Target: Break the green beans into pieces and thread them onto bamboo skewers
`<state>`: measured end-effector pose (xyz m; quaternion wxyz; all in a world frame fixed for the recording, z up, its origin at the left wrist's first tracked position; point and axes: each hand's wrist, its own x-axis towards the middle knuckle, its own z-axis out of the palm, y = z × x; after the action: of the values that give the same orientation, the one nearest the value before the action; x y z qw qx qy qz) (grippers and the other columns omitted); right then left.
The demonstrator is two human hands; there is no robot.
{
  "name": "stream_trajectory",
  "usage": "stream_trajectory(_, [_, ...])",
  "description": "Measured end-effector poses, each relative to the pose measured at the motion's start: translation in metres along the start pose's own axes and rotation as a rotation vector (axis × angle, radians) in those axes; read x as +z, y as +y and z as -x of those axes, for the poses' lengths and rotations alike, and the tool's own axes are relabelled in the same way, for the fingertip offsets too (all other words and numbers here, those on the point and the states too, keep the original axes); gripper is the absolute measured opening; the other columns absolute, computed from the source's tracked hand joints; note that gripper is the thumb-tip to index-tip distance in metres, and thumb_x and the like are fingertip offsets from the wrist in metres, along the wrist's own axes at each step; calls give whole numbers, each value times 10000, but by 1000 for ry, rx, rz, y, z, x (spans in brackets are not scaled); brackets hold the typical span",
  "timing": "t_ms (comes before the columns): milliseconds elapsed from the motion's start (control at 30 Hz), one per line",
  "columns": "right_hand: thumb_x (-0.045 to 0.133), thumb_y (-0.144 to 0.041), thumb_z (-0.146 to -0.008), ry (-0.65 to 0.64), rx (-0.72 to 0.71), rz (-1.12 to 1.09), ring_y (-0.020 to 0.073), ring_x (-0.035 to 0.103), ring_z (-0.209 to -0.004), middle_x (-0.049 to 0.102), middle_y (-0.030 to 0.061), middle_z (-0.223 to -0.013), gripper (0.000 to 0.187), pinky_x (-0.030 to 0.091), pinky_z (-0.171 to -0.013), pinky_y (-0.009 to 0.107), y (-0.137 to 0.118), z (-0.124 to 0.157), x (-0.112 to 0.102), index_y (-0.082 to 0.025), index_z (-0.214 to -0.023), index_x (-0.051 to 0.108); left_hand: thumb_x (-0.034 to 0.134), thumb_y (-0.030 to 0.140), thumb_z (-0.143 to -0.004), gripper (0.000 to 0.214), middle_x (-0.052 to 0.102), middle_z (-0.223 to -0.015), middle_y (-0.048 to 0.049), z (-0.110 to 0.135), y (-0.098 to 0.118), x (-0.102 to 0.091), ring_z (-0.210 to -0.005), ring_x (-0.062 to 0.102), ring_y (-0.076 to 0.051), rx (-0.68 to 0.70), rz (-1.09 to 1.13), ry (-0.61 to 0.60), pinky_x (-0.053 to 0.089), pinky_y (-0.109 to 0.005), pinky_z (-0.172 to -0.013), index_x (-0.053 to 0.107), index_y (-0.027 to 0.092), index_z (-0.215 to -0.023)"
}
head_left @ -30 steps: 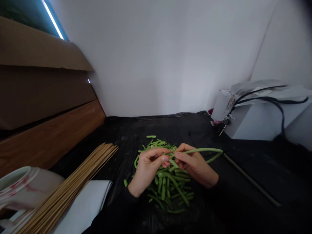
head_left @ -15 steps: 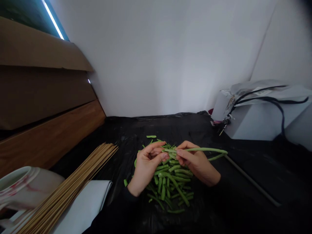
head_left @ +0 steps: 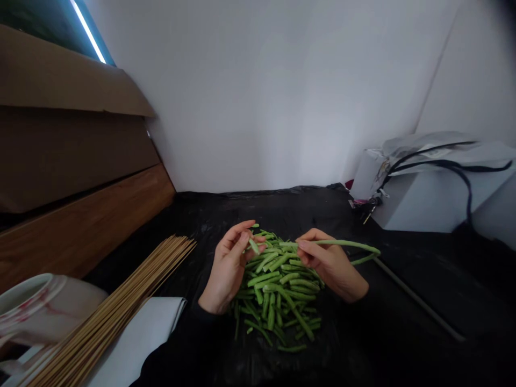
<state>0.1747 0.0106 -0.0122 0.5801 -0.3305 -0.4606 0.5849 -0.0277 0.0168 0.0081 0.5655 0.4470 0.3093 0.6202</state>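
Between the thumb and fingers of my left hand (head_left: 228, 263) is a short green bean piece (head_left: 253, 246), held over the left side of the pile. My right hand (head_left: 328, 263) pinches a long green bean (head_left: 349, 243); its broken end points left, and the rest bends back on itself to the right of the hand. Under and between both hands lies a heap of snapped green bean pieces (head_left: 282, 301) on a black plastic sheet (head_left: 209, 215). The two hands are apart.
At the left lie a bundle of thin wooden sticks (head_left: 137, 290), a folded white sheet (head_left: 141, 338) and a pale mug with red marks (head_left: 52, 306). Cardboard (head_left: 72, 150) stands behind them. A white box with black straps (head_left: 423, 199) stands at the right, near a thin rod (head_left: 419, 301).
My left hand has moved left, away from my right hand, with a short piece now separate from the long green bean. My right hand has barely moved.
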Motion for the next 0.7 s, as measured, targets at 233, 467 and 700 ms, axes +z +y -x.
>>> stream_trajectory(233, [740, -315, -776, -49, -5, 50, 86, 527, -533, 625, -28, -617, 159, 376, -509, 222, 0, 3, 3, -187, -756, 648, 653, 340, -850, 330, 487, -694, 49, 2, 1, 6, -437, 290, -20, -48, -4, -45, 203, -122, -367, 612, 188, -1140])
stream_trajectory(467, [755, -313, -767, -51, -46, 69, 98, 553, -556, 644, -17, -644, 157, 402, -527, 234, 3, 2, 2, -188, -780, 662, 760, 402, -736, 291, 527, -584, 41, 5, -7, 2, -484, 368, -50, -49, -414, -82, 292, -169, -463, 668, 133, -800])
stream_trajectory(700, [755, -297, -773, -75, -91, 125, 112, 577, -572, 658, -16, -639, 125, 438, -553, 246, 7, 1, -2, -202, -820, 688, 734, 371, -737, 244, 663, -695, -31, 6, -4, 6, -651, 545, -138, -31, -578, -136, 426, -243, -635, 716, 128, -718])
